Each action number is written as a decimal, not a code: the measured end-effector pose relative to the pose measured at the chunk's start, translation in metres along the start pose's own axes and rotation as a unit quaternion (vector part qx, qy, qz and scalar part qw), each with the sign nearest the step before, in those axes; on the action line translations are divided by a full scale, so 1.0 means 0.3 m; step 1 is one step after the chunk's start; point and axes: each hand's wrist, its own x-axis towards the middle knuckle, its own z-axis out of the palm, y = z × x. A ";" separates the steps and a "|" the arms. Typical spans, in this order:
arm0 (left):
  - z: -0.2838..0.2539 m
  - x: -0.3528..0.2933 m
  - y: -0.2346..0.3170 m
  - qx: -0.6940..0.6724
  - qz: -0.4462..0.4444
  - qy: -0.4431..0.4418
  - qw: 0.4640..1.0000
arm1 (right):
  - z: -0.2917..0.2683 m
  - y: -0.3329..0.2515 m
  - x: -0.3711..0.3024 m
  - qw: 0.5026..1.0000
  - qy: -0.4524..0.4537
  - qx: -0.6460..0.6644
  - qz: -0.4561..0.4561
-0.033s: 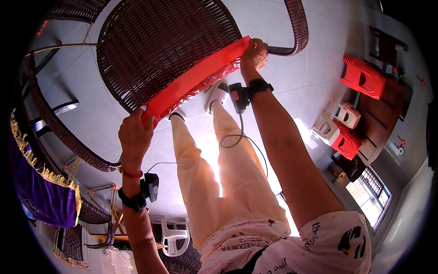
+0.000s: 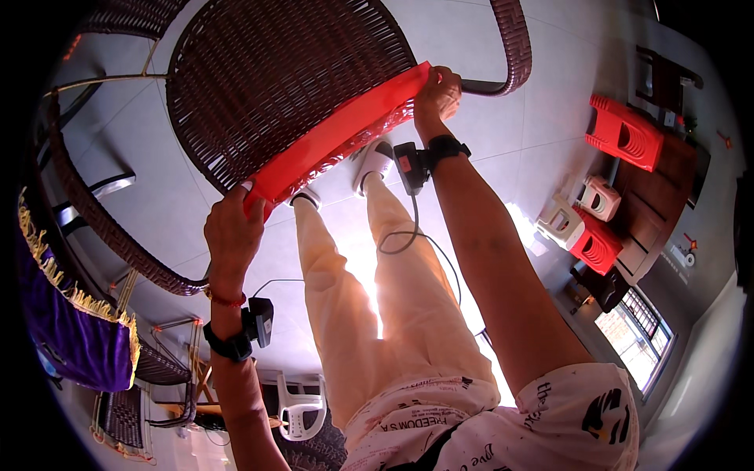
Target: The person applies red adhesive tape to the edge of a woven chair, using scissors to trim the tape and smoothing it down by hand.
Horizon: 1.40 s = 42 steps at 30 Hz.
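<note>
A long red folded sheet (image 2: 338,135), smooth on top with a shiny patterned lower edge, is stretched between my hands. It slants up to the right along the near rim of a dark brown woven chair seat (image 2: 283,78). My left hand (image 2: 236,228) is closed on the sheet's lower left end, with the thumb on top. At the upper right end, my right hand (image 2: 438,96) grips the other corner, fingers bent round it. I cannot tell whether the sheet touches the seat. Both wrists carry black straps with small boxes and cables.
A curved woven armrest (image 2: 110,228) sweeps along the left, another armrest (image 2: 514,47) at the upper right. A purple cloth with gold fringe (image 2: 82,330) hangs far left. Red stools (image 2: 626,135) stand by brown furniture (image 2: 656,212) at right. A white plastic chair (image 2: 302,412) is below.
</note>
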 end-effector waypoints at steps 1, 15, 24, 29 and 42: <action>0.001 0.000 0.000 0.001 -0.003 -0.004 1.000 | 0.002 0.004 -0.001 1.000 0.000 -0.001 0.000; 0.047 0.029 -0.034 0.009 -0.005 -0.015 1.000 | 0.015 0.043 0.017 0.999 -0.018 0.000 -0.044; 0.075 0.037 -0.054 0.011 -0.004 -0.002 1.000 | 0.017 0.015 0.049 0.989 -0.093 0.040 0.109; 0.082 0.041 -0.055 -0.001 0.003 -0.003 1.000 | 0.052 0.010 0.048 0.994 -0.011 0.002 0.107; 0.073 0.029 -0.044 0.000 -0.014 0.004 1.000 | -0.080 0.052 -0.011 0.970 -0.040 0.163 -0.173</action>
